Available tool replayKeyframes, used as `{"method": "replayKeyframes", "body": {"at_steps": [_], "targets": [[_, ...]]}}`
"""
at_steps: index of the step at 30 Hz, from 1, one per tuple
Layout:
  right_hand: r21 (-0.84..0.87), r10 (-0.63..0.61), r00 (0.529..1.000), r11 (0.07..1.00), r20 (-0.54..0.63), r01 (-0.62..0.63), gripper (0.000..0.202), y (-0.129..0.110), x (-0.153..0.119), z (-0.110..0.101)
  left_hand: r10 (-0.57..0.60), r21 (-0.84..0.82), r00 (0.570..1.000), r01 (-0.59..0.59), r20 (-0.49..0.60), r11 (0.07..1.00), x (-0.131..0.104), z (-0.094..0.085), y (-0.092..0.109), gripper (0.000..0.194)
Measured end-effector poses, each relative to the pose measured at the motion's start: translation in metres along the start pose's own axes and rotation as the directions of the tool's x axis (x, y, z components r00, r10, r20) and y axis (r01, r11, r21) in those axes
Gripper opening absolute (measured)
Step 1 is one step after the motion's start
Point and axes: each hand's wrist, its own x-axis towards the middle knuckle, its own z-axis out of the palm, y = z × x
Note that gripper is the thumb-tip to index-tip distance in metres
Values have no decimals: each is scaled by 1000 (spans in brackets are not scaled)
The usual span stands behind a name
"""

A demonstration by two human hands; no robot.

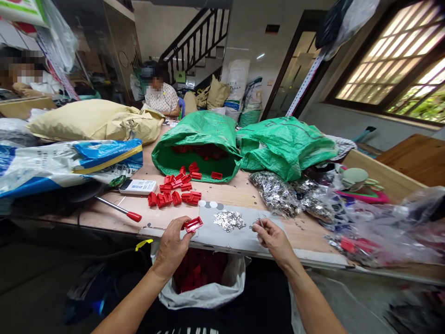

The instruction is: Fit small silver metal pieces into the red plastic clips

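My left hand (174, 242) is closed on a small red plastic housing (193, 225), its hollow side turned up, at the table's front edge. A pile of small flat silver metal pieces (229, 220) lies on the grey sheet (208, 236) between my hands. To the right of the pile, my right hand (271, 239) pinches a thin pointed metal tool (260, 222), mostly hidden by the fingers. Small dark bits lie by its fingertips, too small to name. Several loose red housings (177, 183) are spread before the mouth of a green woven sack (198, 134).
Below the table edge hangs a white sack (205, 301) with red parts inside. A red-tipped lever (134, 216) and a white box (138, 187) are at left. Clear bags of metal parts (276, 192) lie at right. Another person (162, 95) sits across the table.
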Motion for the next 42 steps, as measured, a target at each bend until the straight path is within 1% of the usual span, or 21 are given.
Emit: {"method": "replayKeyframes", "body": {"at_steps": [3, 5, 6, 9, 11, 13, 15, 17, 19, 21, 23, 25, 29, 31, 33, 36, 37, 38, 40, 42], "targets": [[127, 16, 993, 991, 118, -31, 43, -14, -13, 30, -43, -58, 997, 47, 60, 997, -3, 3, 2, 23], [184, 7, 984, 982, 176, -40, 41, -23, -21, 48, -121, -177, 982, 146, 146, 973, -6, 6, 3, 16], [208, 1, 980, 977, 197, -42, 40, -27, -24, 55, -163, -252, 966, 212, 201, 944, -9, 7, 4, 14], [286, -28, 970, 957, 240, -43, 38, -36, -31, 74, -244, -421, 891, 403, 383, 812, -19, 12, 8, 15], [320, -46, 969, 947, 241, -35, 38, -40, -34, 83, -250, -470, 832, 498, 495, 728, -26, 15, 12, 16], [330, -52, 969, 943, 242, -32, 37, -43, -36, 89, -251, -514, 781, 580, 572, 632, -32, 18, 16, 16], [345, -44, 967, 938, 249, -47, 36, -43, -38, 94, -264, -566, 753, 637, 603, 523, -35, 21, 18, 18], [364, -28, 962, 928, 270, -76, 36, -42, -42, 97, -289, -613, 746, 661, 600, 433, -35, 22, 18, 21], [388, -19, 956, 916, 293, -101, 36, -40, -45, 99, -307, -646, 750, 661, 586, 382, -34, 22, 18, 29], [406, -13, 949, 906, 314, -121, 35, -37, -48, 101, -321, -663, 752, 659, 576, 356, -34, 22, 17, 37], [427, -2, 949, 893, 316, -140, 35, -34, -49, 103, -335, -672, 758, 652, 560, 350, -33, 23, 17, 41], [450, 10, 948, 878, 319, -161, 33, -31, -50, 104, -353, -686, 774, 631, 526, 362, -34, 24, 17, 42], [495, 31, 943, 845, 331, -202, 31, -29, -50, 108, -360, -722, 820, 567, 446, 398, -37, 29, 20, 36], [525, 52, 946, 821, 319, -223, 32, -31, -50, 108, -354, -724, 833, 547, 425, 419, -38, 31, 22, 35], [556, 78, 948, 794, 310, -247, 33, -34, -52, 109, -339, -712, 835, 548, 433, 439, -39, 33, 23, 42], [584, 108, 943, 762, 314, -281, 34, -40, -54, 110, -284, -690, 829, 559, 482, 459, -40, 34, 23, 62], [587, 116, 941, 755, 319, -292, 34, -43, -55, 110, -270, -681, 825, 563, 496, 468, -40, 34, 23, 66], [590, 122, 938, 749, 324, -301, 35, -45, -56, 111, -257, -669, 821, 566, 509, 483, -41, 34, 23, 66], [595, 129, 931, 738, 340, -320, 36, -50, -56, 113, -231, -635, 815, 564, 532, 528, -40, 34, 23, 58], [606, 125, 925, 722, 359, -333, 37, -53, -56, 116, -196, -606, 818, 540, 540, 585, -40, 32, 22, 50]]}}
